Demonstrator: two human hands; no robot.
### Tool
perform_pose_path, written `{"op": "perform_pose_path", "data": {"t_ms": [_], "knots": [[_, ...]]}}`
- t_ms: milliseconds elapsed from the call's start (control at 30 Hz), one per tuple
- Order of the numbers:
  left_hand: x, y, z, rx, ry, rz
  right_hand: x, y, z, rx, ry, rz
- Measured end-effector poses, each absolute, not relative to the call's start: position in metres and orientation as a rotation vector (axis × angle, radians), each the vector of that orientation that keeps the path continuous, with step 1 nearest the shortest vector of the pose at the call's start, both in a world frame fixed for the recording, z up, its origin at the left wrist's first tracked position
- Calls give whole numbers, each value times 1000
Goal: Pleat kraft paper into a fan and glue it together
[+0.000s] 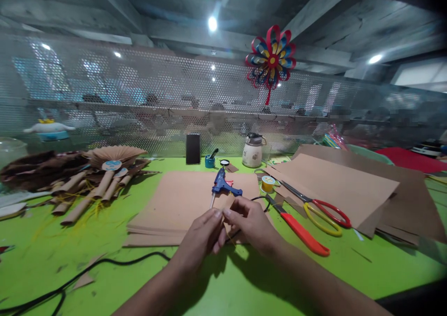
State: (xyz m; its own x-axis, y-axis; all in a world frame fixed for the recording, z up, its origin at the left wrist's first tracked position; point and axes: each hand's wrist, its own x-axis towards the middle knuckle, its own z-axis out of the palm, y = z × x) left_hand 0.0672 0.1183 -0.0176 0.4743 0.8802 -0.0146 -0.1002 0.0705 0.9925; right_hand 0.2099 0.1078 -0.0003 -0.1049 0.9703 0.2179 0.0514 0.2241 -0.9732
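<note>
My left hand (201, 237) and my right hand (252, 223) meet over the near edge of a stack of brown paper sheets (178, 202) on the green table (104, 269). Both hands have their fingers pinched together, fingertips touching, around something thin that I cannot make out. A blue glue gun (222, 185) stands on the paper just beyond my fingers, its black cord trailing right. A red-handled cutter (303, 233) lies right of my right hand.
Scissors with red and yellow handles (323, 211) rest on large brown sheets (349, 185) at right. A yellow thread spool (268, 183), a jar (253, 151) and a black box (193, 148) stand behind. Rolled paper fans (94, 185) lie left. A black cable (87, 271) crosses near left.
</note>
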Motion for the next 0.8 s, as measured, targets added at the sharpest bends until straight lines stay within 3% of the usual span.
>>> {"op": "perform_pose_path", "data": {"t_ms": [500,800], "knots": [[64,125,-22,1267,704,848,218,107,2,-887,-1456,1124],[65,117,-13,1292,612,900,218,94,10,-811,-1739,503]]}}
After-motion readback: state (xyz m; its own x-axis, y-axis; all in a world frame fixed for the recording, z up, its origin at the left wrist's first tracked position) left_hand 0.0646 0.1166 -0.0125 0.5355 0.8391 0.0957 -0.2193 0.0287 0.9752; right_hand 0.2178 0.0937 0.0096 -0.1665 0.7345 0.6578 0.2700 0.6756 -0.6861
